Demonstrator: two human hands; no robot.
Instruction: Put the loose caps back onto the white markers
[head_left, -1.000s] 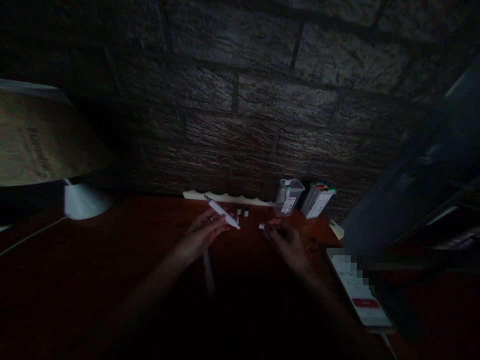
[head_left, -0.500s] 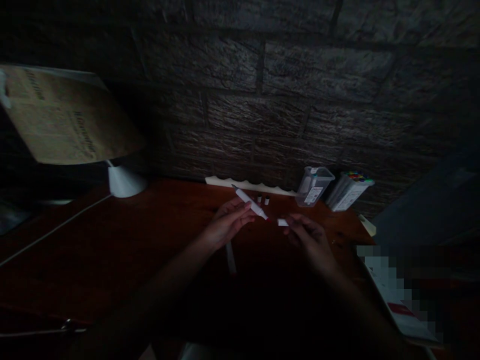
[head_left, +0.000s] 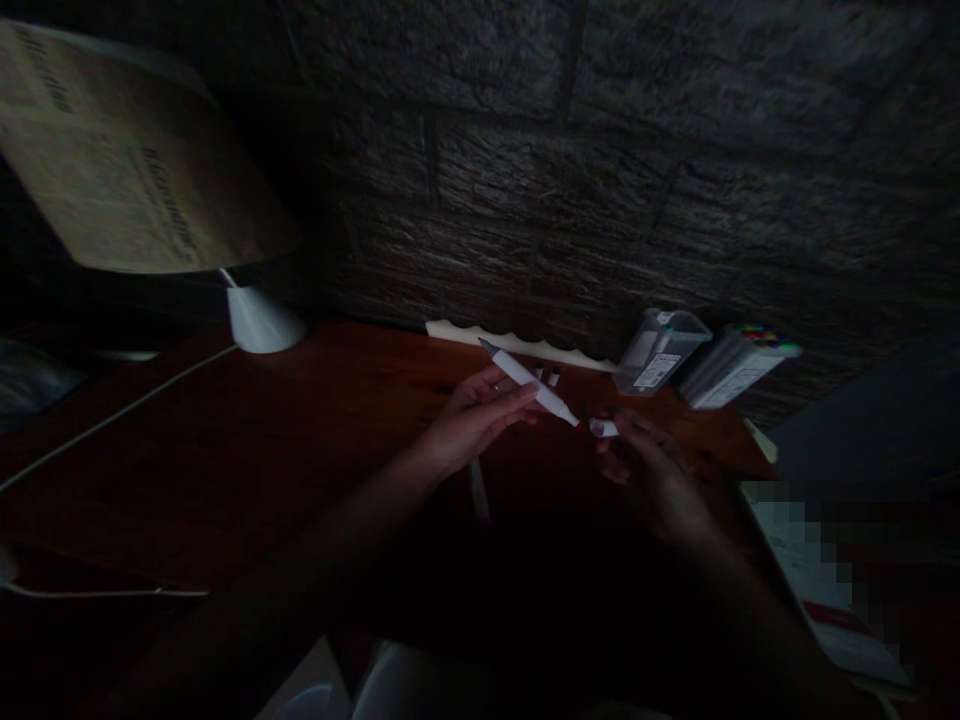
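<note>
My left hand (head_left: 472,415) is closed around a white double-ended marker (head_left: 529,387), held tilted above the table. Its grey tip points up to the left and its red tip down to the right; both ends are bare. Between the fingers of my right hand (head_left: 649,455) is a white marker cap (head_left: 603,428), its mouth facing the red tip with a small gap between. Below my left wrist another white marker (head_left: 478,490) lies on the table. Two small caps (head_left: 553,377) stand behind the held marker, one partly hidden by it.
A clear plastic case (head_left: 660,352) and a case full of colourful markers (head_left: 739,368) stand by the brick wall (head_left: 495,190). To the left is a lamp with a printed shade (head_left: 142,160) and white base (head_left: 264,320). Its cord (head_left: 127,412) crosses the wooden table (head_left: 322,390).
The view has shifted, so everything on the table sits a little higher. My right hand has turned the cap so its open mouth shows. Both hands keep their hold.
</note>
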